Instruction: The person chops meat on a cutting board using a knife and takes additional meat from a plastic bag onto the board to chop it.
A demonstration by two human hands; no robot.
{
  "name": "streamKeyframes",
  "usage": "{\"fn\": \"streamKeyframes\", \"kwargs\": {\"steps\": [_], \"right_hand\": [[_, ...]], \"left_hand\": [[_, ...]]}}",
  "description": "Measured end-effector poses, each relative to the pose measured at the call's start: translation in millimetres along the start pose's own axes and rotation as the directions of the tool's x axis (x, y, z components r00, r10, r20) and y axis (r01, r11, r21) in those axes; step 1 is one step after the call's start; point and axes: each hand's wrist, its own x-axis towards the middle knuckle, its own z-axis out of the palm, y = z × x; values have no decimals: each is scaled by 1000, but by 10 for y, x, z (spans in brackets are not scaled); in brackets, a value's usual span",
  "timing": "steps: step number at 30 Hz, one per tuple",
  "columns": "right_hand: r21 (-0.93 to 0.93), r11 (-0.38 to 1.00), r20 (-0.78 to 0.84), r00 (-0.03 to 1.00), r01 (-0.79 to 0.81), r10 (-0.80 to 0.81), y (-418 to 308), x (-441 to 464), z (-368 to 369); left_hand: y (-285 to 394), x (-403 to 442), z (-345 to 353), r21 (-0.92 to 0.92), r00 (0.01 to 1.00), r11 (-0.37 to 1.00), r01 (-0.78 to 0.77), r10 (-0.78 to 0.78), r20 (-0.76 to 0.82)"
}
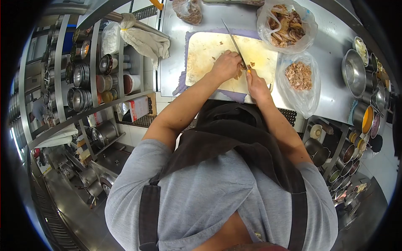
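My right hand (257, 85) is wrapped round the handle of a long kitchen knife (233, 38), whose blade points away over the cutting board. With fingers curled, my left hand (227, 65) presses on brown cooked meat (238, 74) just left of the blade. Small scraps of meat lie beside the knife and on the worn, pale cutting board (201, 52). A purple cloth (181, 83) spreads out under the board. At the right, a clear plastic bag holds chopped meat (298, 76). Beyond it, another bag holds larger brown pieces (288, 27).
The steel table (331, 98) carries a further bag of brown food (187, 10) at the back left. Metal bowls (354, 73) and a pot of orange contents (367, 119) stand at the right. A rag (144, 39) hangs on the left shelving, which holds stacked dishes (79, 99).
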Motion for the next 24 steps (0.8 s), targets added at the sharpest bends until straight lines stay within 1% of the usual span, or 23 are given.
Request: {"fn": "streamKeyframes", "kwargs": {"steps": [2,3,4,5,6,7,8,9,11,12,14,15,17,18,19,20,21,22,23,24], "right_hand": [[20,1000,-10,1000,0,0,79,20,5],[33,999,-27,1000,5,-4,56,36,-55],[31,999,-30,1000,6,-5,39,25,-122],[123,988,28,995,-98,95,21,-10,-193],[207,957,98,977,-205,189,-6,-45,-238],[207,956,101,977,-207,190,57,-74,-240],[185,968,75,985,-167,155,165,-102,-249],[161,979,46,992,-125,119,250,-123,-266],[147,982,50,992,-119,112,273,-188,-300],[133,981,64,989,-144,136,237,-216,-327],[119,979,80,985,-164,155,173,-244,-348],[115,981,77,986,-159,151,151,-255,-352],[109,981,70,986,-158,151,116,-260,-366],[60,991,65,991,-124,120,98,-274,-367],[9,996,63,994,-87,87,88,-282,-368],[7,996,63,994,-86,85,93,-286,-353],[-26,999,63,997,-42,44,99,-290,-327],[-60,998,65,998,2,1,101,-287,-313],[-60,998,66,998,5,-1,105,-283,-314],[-54,999,67,998,6,-2,104,-281,-326]], "left_hand": [[23,14,-32,40,998,999,0,-3,69],[18,32,-27,40,998,999,-6,3,66],[8,24,-30,16,998,999,-49,48,31],[-15,-2,-39,-6,996,996,-88,88,-3],[-42,-21,-86,-5,996,996,-84,84,-2],[-78,-34,-136,6,987,993,-115,114,109],[-105,-40,-183,11,965,989,-150,144,218],[-97,-52,-258,9,965,988,-152,146,216],[-34,-117,-393,83,935,983,-163,127,331],[-16,-160,-381,85,936,983,-162,126,330],[-8,-258,-330,132,963,969,-210,182,197],[8,-266,-312,135,964,969,-208,180,196],[66,-239,-241,125,986,988,-92,72,151],[99,-241,-202,121,986,988,-93,74,153],[129,-243,-168,111,995,993,-31,20,100],[155,-242,-140,99,998,995,32,-36,46],[186,-258,-90,100,998,994,34,-38,44],[225,-283,-39,107,997,992,71,-73,14],[246,-313,-1,112,994,988,107,-107,-14],[270,-327,-7,112,994,988,108,-107,-16]]}}
